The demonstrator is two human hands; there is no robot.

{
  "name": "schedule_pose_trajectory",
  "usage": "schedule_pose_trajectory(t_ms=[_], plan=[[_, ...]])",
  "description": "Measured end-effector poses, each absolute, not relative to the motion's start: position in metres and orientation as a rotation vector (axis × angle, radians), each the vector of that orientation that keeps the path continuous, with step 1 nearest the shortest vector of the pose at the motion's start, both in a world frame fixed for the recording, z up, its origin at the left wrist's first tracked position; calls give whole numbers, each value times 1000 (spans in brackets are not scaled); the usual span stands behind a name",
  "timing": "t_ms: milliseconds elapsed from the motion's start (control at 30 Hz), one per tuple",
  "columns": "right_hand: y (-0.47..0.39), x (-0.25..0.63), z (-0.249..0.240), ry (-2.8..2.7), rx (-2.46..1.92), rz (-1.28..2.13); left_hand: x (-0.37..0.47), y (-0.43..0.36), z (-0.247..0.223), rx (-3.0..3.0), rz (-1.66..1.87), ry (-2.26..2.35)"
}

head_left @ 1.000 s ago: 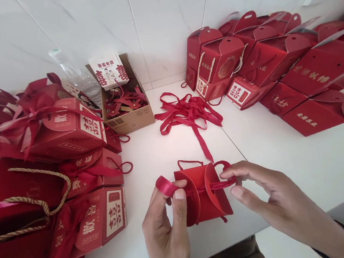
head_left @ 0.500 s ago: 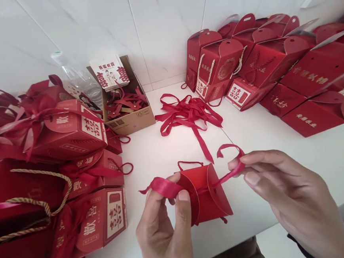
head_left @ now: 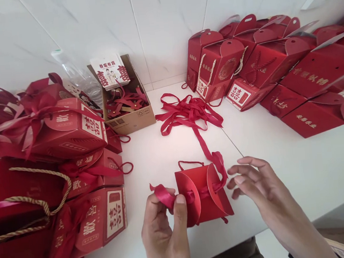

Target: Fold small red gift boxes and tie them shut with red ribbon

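Observation:
A small red gift box (head_left: pixel 204 212) stands in front of me, with a twisted red cord handle at its back. Through its two rounded flaps runs a red ribbon (head_left: pixel 219 169). My left hand (head_left: pixel 169 228) pinches one end of that ribbon between thumb and fingers, at the left flap. The ribbon's other end stands up loosely and curls over at the right flap. Just right of it, my right hand (head_left: pixel 258 189) is in the air with fingers apart, touching nothing.
Loose ribbons (head_left: pixel 188 111) lie heaped behind the box. A cardboard box (head_left: pixel 135 122) holds red cut pieces and a stack of printed cards (head_left: pixel 109 72). Ribboned gift boxes (head_left: pixel 100 220) are piled at left, and more red boxes (head_left: pixel 316 113) stand at right along the tiled wall.
My right hand has let go of the ribbon's right end and drawn slightly away. That end now curls up by the flap. My left hand still grips its end.

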State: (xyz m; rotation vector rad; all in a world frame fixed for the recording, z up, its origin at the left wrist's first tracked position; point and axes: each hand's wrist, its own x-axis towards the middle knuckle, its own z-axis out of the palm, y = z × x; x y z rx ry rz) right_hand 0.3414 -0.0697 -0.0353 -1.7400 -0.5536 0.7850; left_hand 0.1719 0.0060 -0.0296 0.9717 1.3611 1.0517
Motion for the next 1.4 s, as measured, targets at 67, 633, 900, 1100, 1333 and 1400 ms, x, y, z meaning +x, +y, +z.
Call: schedule_pose_trajectory(t_ms=[67,633,900,1100,1333,1400], plan=[[-73,341,-38,-570,-1761,997,174,5,-28,960,1040,1357],[-54,356,-9,-709,-1687,914,170,23,-11,1150,1284,1143],[-31,365,39,-983,-1667,729,180,46,24,1297,1151,1007],[-15,360,47,-1087,-1545,910,180,56,31,1260,1246,932],[-11,356,52,-1111,-1519,948,179,63,45,1331,1217,946],[-11,355,55,-1138,-1482,927,181,65,45,1417,1092,939]])
